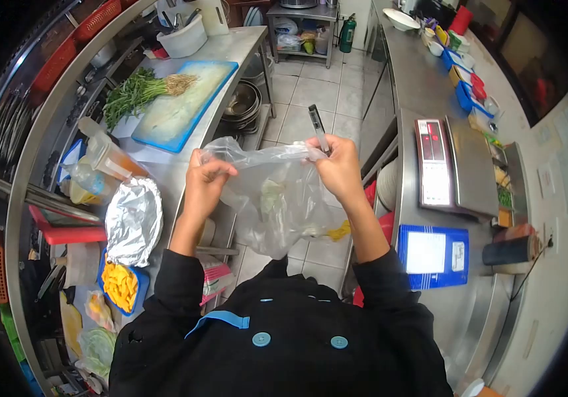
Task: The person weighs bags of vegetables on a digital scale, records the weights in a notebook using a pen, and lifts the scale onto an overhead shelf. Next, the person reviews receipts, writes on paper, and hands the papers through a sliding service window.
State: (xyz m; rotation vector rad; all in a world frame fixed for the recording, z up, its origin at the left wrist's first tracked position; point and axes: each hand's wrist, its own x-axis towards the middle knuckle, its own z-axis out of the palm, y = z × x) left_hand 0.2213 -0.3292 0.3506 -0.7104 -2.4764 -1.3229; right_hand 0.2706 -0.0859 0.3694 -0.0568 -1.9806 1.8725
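Blue-edged board (185, 106), black sleeves (185, 274), yellow pieces (120, 286)

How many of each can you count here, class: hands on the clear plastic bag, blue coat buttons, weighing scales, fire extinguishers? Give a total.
Left hand and right hand on the clear plastic bag: 2
Blue coat buttons: 2
Weighing scale: 1
Fire extinguisher: 1
Total: 6
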